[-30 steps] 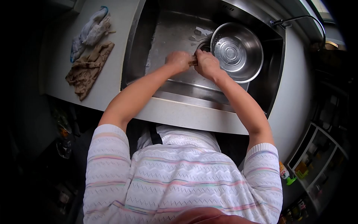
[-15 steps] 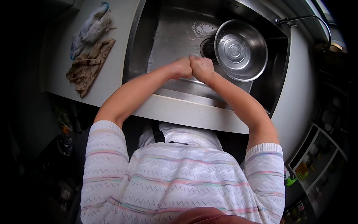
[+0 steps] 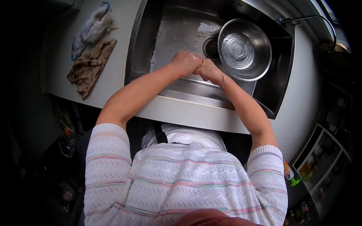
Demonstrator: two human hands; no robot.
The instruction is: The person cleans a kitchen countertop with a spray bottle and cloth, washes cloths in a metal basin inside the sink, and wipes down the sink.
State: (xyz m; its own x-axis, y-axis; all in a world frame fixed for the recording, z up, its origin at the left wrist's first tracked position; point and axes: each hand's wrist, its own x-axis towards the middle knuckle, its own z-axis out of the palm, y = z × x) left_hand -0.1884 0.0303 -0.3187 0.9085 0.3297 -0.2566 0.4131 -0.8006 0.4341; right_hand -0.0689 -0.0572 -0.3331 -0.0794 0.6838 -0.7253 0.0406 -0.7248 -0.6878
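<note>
Over the near part of the steel sink (image 3: 175, 30), my left hand (image 3: 186, 63) and my right hand (image 3: 210, 71) press together, knuckles touching. Both are closed, with wet-looking skin. Whatever lies between them, if anything, is hidden by the fingers. Just beyond my right hand is the round drain (image 3: 212, 49). A wide stainless steel basin (image 3: 245, 51) rests tilted in the right part of the sink, with ridged rings in its bottom and nothing else visible inside.
On the left counter (image 3: 109, 81) lie a crumpled white cloth (image 3: 96, 28) with blue edging and a patterned brown cloth (image 3: 90, 67). A curved faucet (image 3: 313, 18) stands at the back right. A shelf unit (image 3: 320, 158) and a spray bottle (image 3: 289, 173) are low at the right.
My hands have twisted against each other: the left has rolled up and over, the right has turned downward and slightly right. The basin and cloths stay put.
</note>
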